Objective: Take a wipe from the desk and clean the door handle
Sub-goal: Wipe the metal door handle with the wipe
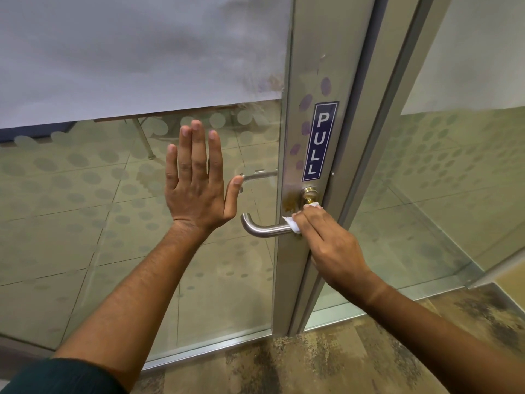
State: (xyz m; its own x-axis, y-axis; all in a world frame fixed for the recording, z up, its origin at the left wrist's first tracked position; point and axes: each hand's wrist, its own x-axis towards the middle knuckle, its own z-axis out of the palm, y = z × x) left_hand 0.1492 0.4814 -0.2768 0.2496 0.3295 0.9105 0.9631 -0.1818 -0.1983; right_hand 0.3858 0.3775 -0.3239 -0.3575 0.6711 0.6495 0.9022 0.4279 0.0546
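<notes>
A brushed steel lever door handle (262, 229) sticks out leftward from the metal door frame (318, 81) of a glass door. My right hand (326, 240) grips a white wipe (292, 224) and presses it around the handle's inner end, close to the frame. Part of the wipe also shows above my fingers, just under the brass lock cylinder (309, 194). My left hand (199, 180) is flat against the glass panel (113, 223) to the left of the handle, fingers spread, holding nothing.
A blue PULL sign (319, 142) is stuck on the frame above the lock. A brownish smear marks the frame left of the lock. Frosted film covers the upper glass. A second glass panel (440, 180) stands to the right. Patterned carpet (341, 365) lies underfoot.
</notes>
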